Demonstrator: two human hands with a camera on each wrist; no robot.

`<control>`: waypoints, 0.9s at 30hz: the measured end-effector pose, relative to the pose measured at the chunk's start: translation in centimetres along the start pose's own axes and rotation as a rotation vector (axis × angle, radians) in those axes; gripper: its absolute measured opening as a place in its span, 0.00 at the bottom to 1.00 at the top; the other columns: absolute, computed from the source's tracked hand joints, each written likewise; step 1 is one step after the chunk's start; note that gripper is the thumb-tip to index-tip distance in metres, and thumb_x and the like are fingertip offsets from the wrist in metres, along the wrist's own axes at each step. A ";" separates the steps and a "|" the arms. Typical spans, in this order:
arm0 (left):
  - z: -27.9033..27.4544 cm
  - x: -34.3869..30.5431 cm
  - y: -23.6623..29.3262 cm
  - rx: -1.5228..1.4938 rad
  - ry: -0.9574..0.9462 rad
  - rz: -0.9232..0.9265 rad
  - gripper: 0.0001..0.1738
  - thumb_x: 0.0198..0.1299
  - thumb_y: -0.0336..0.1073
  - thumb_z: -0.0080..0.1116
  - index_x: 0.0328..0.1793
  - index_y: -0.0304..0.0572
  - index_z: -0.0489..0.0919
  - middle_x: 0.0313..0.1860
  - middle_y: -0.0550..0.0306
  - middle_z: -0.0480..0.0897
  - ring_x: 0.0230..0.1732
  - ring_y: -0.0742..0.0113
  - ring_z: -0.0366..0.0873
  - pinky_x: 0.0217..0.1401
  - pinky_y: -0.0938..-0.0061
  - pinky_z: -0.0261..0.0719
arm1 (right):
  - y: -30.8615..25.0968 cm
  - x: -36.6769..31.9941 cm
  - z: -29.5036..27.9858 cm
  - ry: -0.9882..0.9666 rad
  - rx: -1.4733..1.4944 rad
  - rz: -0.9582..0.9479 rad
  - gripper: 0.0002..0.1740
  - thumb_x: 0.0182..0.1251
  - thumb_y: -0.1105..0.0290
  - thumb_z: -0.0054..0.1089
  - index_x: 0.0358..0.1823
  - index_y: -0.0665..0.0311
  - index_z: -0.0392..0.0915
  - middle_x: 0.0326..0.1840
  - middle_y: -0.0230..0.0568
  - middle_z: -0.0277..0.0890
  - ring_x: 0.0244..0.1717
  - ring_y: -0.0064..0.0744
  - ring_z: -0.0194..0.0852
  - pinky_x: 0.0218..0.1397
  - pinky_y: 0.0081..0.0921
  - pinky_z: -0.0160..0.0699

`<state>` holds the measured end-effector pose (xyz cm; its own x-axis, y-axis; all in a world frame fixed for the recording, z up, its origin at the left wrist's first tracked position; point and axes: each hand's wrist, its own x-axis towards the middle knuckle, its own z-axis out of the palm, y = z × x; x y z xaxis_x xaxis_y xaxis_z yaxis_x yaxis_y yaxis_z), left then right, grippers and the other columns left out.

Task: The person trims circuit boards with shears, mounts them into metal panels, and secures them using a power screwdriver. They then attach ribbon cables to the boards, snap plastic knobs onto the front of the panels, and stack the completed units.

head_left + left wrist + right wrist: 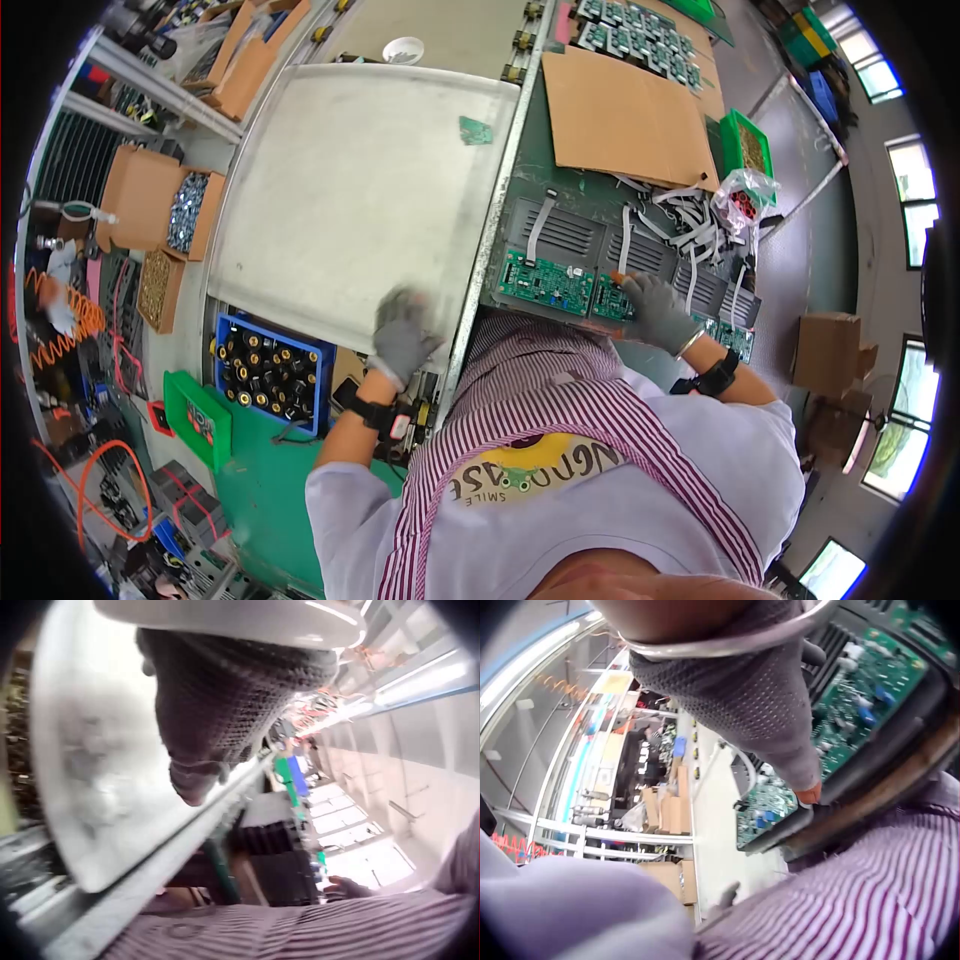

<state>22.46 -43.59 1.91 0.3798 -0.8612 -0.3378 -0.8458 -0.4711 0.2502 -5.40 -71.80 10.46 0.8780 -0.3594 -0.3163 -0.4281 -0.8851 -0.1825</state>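
Observation:
My left hand (pixel 402 335), in a grey glove and blurred, is over the near right corner of a large white board (pixel 350 190). Its fingers reach forward with nothing visible in them; the left wrist view shows the glove (pixel 217 697) close above the board's pale surface. On the right, my gloved right hand (pixel 660 312) lies over a dark grey vented panel (pixel 565 235) and a green circuit board (pixel 612 298). An orange-tipped finger (pixel 808 795) reaches the panel by the board's edge. Another green circuit board (pixel 545 283) sits left of that hand, a grey ribbon cable (pixel 540 225) above it.
A metal rail (pixel 490 225) separates the white board from the panels. Cardboard (pixel 630 120) and loose ribbon cables (pixel 690 220) lie beyond the panels. A blue crate (pixel 325 385) of black parts stands at near left, with a green bin (pixel 222 440) beside it.

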 end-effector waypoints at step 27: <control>-11.0 -2.7 -11.4 -1.129 0.131 -0.083 0.42 0.44 0.53 0.61 0.63 0.35 0.66 0.57 0.48 0.72 0.60 0.61 0.66 0.63 0.72 0.59 | -7.4 17.4 -16.0 -0.466 0.532 -0.397 0.49 0.39 0.66 0.66 0.68 0.54 0.54 0.52 0.44 0.72 0.49 0.36 0.71 0.52 0.28 0.70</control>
<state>35.22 -38.02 9.96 0.5110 -0.8016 -0.3105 -0.0208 -0.3726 0.9278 16.45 -76.20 21.24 0.8565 0.2156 -0.4689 -0.2514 -0.6192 -0.7439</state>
